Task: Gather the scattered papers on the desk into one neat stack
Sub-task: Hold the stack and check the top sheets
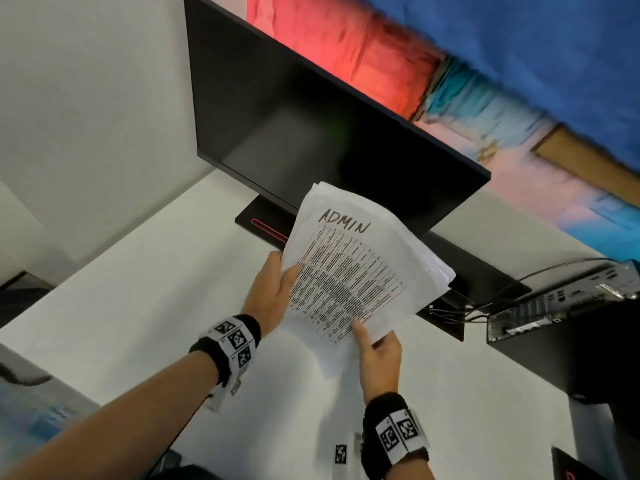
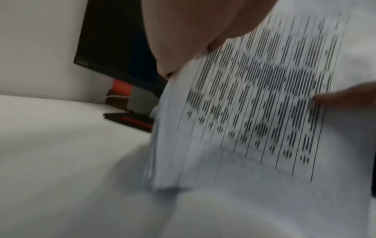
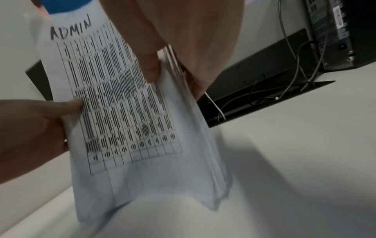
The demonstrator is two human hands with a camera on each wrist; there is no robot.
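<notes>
A bundle of white papers point(image 1: 360, 271) stands tilted on the white desk point(image 1: 145, 296), its lower corner touching the surface. The top sheet carries a printed table and the handwritten word ADMIN. My left hand point(image 1: 273, 289) grips the bundle's left edge, thumb on the front. At the right lower edge, my right hand point(image 1: 377, 351) holds the sheets with the thumb on the printed side and fingers behind. In the right wrist view the papers point(image 3: 126, 112) show loosely fanned edges, and the left wrist view shows the papers point(image 2: 254, 112) blurred.
A black monitor point(image 1: 311, 140) stands right behind the papers on its stand base point(image 1: 259, 223). To the right lie a black cable tray point(image 1: 478, 289) with wires and a small computer box point(image 1: 554, 303). A dark object point(image 1: 581, 465) sits at the desk's lower right.
</notes>
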